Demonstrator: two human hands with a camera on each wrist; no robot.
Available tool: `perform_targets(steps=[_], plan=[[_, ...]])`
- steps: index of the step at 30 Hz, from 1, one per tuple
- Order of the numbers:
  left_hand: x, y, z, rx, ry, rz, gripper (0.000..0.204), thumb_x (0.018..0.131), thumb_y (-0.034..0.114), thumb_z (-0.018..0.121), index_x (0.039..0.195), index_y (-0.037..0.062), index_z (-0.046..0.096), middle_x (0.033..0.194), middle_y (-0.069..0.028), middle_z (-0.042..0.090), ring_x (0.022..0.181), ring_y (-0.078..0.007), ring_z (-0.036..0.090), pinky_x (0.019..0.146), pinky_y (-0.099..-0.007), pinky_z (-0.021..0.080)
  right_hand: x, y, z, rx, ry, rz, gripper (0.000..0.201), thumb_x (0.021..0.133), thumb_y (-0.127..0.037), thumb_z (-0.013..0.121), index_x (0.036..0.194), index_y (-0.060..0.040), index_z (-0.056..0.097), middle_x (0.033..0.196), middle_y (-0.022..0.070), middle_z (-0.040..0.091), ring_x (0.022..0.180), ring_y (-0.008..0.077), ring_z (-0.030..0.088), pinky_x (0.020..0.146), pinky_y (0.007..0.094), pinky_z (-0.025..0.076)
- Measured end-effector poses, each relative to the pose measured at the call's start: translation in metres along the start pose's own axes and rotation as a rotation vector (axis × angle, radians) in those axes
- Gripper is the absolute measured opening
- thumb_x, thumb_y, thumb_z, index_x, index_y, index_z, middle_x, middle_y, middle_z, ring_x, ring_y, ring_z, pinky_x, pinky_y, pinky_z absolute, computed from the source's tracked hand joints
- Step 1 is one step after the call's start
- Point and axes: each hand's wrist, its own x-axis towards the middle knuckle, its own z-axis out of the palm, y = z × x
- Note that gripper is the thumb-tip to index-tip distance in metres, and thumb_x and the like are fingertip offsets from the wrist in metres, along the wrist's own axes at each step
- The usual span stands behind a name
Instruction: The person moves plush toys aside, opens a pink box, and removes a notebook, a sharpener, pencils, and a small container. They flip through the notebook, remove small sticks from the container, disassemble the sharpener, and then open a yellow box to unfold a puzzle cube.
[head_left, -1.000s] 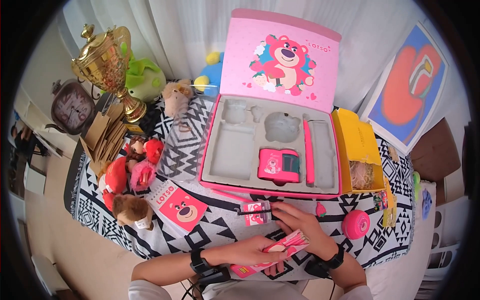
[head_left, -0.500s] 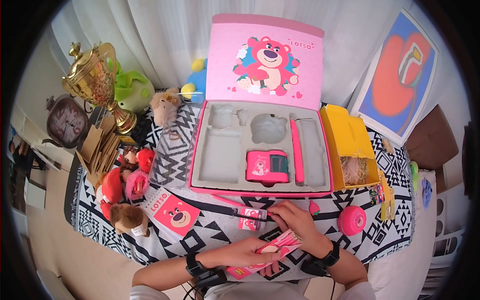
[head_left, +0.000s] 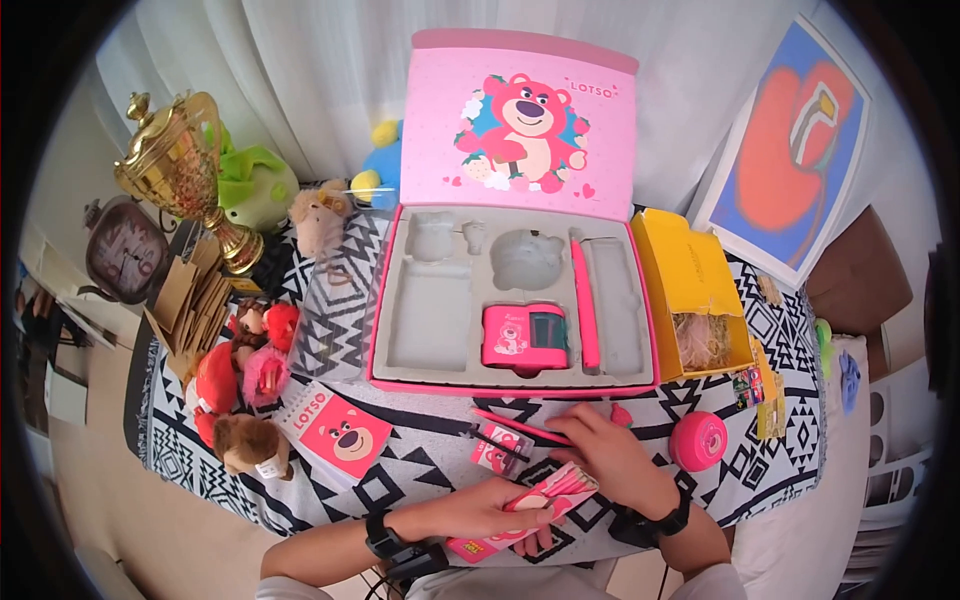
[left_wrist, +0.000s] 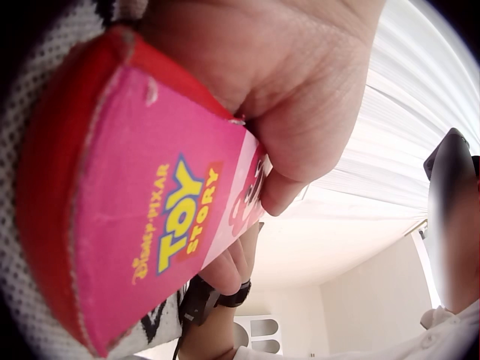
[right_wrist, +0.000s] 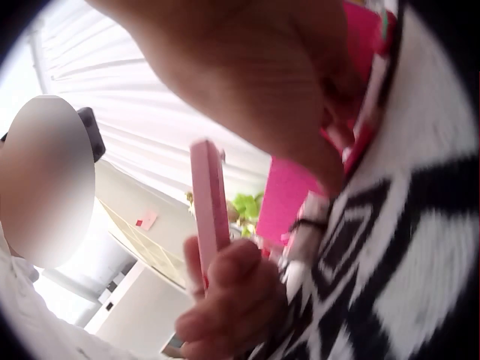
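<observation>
Pink pack point(head_left: 472, 548) in front of the box point(head_left: 500, 389): in the head view, the left hand point(head_left: 475, 511) curls around it, with pencils point(head_left: 568, 483) poking out. Nearer the box, the right hand point(head_left: 612, 460) pinches a pink stick point(head_left: 515, 424) by one end. The clear case point(head_left: 500, 450) is just in front of that stick. The pad point(head_left: 346, 436) lies in front of the box, to the left. In the left wrist view, fingers and thumb hug the pack. In the right wrist view, I cannot tell what the right fingertips pinch.
</observation>
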Motion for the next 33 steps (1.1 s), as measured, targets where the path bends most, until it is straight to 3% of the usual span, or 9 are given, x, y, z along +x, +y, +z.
perform_targets(steps=[6,8,10,12,15,19,27,29,33], plan=[[-0.002,0.004,0.002,-0.058,0.036,-0.045,0.035,0.103,0.027,0.049,0.11,-0.0046,0.062,0.096,-0.009,0.069,0.083,-0.0145,0.068,0.076,-0.0275,0.054,-0.008,0.002,-0.011,-0.036,-0.125,0.057,0.023,0.086,-0.008,0.065,0.107,-0.0058,0.058,0.097,0.0124,0.06,0.082,0.0342,0.062,0.068,0.0415,0.051],[-0.002,0.002,0.001,-0.066,0.04,-0.032,0.04,0.102,0.033,0.05,0.118,-0.0021,0.06,0.093,-0.0067,0.069,0.08,-0.0118,0.066,0.071,-0.0261,0.054,-0.013,0.007,-0.022,0.0,-0.061,0.044,0.019,0.084,-0.005,0.065,0.101,-0.0049,0.057,0.088,0.0108,0.06,0.072,0.0268,0.063,0.062,0.0365,0.051],[-0.002,0.002,0.001,-0.071,0.027,-0.026,0.041,0.102,0.034,0.05,0.118,-0.0023,0.06,0.093,-0.0066,0.069,0.08,-0.0116,0.066,0.071,-0.026,0.054,-0.016,-0.001,-0.046,0.238,-0.128,0.303,0.019,0.081,-0.002,0.065,0.099,-0.0045,0.056,0.083,0.0076,0.058,0.069,0.0141,0.061,0.06,0.0271,0.048],[-0.001,0.001,0.001,-0.083,0.036,-0.02,0.04,0.102,0.034,0.05,0.117,-0.0026,0.06,0.093,-0.0067,0.069,0.08,-0.0115,0.066,0.071,-0.0258,0.054,-0.022,0.002,-0.057,0.314,-0.115,0.375,0.023,0.08,-0.002,0.068,0.099,-0.0039,0.055,0.074,0.0036,0.057,0.065,0.0116,0.059,0.058,0.0262,0.048],[-0.001,0.003,0.001,-0.066,0.049,-0.045,0.039,0.102,0.033,0.051,0.115,-0.003,0.061,0.092,-0.0065,0.069,0.08,-0.0113,0.066,0.071,-0.0255,0.054,-0.024,0.009,-0.055,0.84,0.214,0.036,0.024,0.082,0.005,0.066,0.101,-0.0027,0.053,0.086,0.0062,0.062,0.069,0.0112,0.061,0.059,0.026,0.05],[-0.002,0.002,0.002,-0.079,0.055,-0.044,0.037,0.102,0.031,0.052,0.11,-0.0029,0.062,0.092,-0.0062,0.069,0.079,-0.011,0.066,0.072,-0.0253,0.054,-0.024,0.008,-0.049,1.235,0.304,-0.003,0.023,0.086,0.004,0.064,0.105,-0.0008,0.051,0.094,0.0147,0.063,0.073,0.0165,0.064,0.061,0.0277,0.052],[-0.002,-0.001,0.0,-0.045,0.047,-0.049,0.033,0.101,0.029,0.053,0.104,-0.0021,0.064,0.093,-0.0058,0.07,0.081,-0.0108,0.066,0.073,-0.0253,0.054,-0.013,0.006,-0.029,1.249,0.259,0.099,0.02,0.09,0.006,0.059,0.107,-0.0006,0.052,0.098,0.0131,0.064,0.081,0.0169,0.065,0.065,0.0273,0.052],[-0.001,-0.003,0.0,-0.06,0.042,-0.05,0.034,0.101,0.029,0.053,0.104,-0.0021,0.064,0.093,-0.0058,0.07,0.081,-0.0109,0.067,0.073,-0.0254,0.054,-0.013,0.005,-0.029,1.207,0.127,0.175,0.019,0.091,0.003,0.06,0.108,-0.0009,0.053,0.101,0.0114,0.064,0.089,0.0159,0.064,0.073,0.0279,0.052],[-0.001,-0.003,-0.001,-0.082,0.038,-0.045,0.034,0.101,0.03,0.053,0.104,-0.0026,0.064,0.093,-0.0062,0.07,0.081,-0.0112,0.067,0.073,-0.0258,0.054,-0.012,0.011,-0.014,1.143,0.031,0.062,0.025,0.091,0.001,0.062,0.114,-0.0012,0.053,0.106,0.0095,0.063,0.098,0.0152,0.062,0.083,0.0298,0.051]])
